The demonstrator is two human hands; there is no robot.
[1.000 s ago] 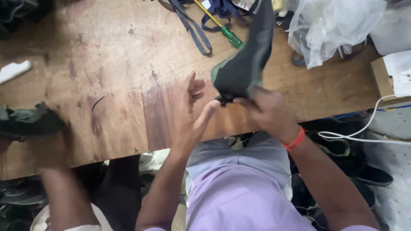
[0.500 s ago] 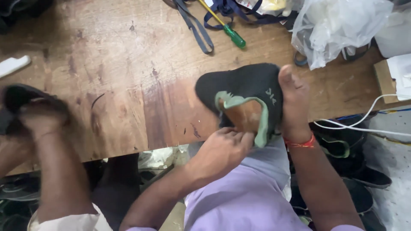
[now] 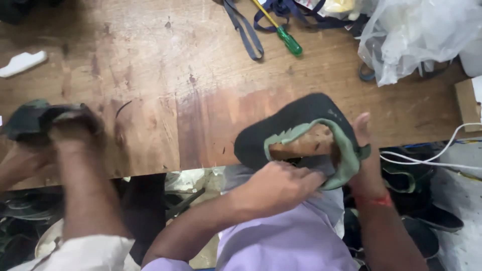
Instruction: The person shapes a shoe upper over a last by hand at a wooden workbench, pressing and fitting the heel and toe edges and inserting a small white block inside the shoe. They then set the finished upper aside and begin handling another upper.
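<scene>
Both hands are ours and both grip one thing: a black shoe upper with a pale green lining edge [image 3: 301,135], turned sole side up so that the tan wooden form inside it shows through the opening. Our right hand [image 3: 365,150] is closed on the shoe upper from its far right side, with the thumb standing up along the edge and a red band around the wrist. Our left hand [image 3: 281,185] comes in from below, fingers curled over the green lining at the near rim of the opening. The shoe upper is held above the near edge of the worn brown wooden counter [image 3: 165,90], just over our lap in lilac cloth.

At far left, another person's hand [image 3: 70,131] clasps a dark green and black shoe piece [image 3: 35,118] against the counter; that arm is blurred.

Farther back on the counter lie a green-handled screwdriver with a yellow shaft [image 3: 283,35], dark blue fabric straps [image 3: 246,32] beside it, and a crumpled clear plastic bag [image 3: 422,35] at upper right. A small white flat piece [image 3: 22,63] rests near the left edge. White cable [image 3: 432,161] runs below the counter at right, over dark shoes on the floor [image 3: 427,211].
</scene>
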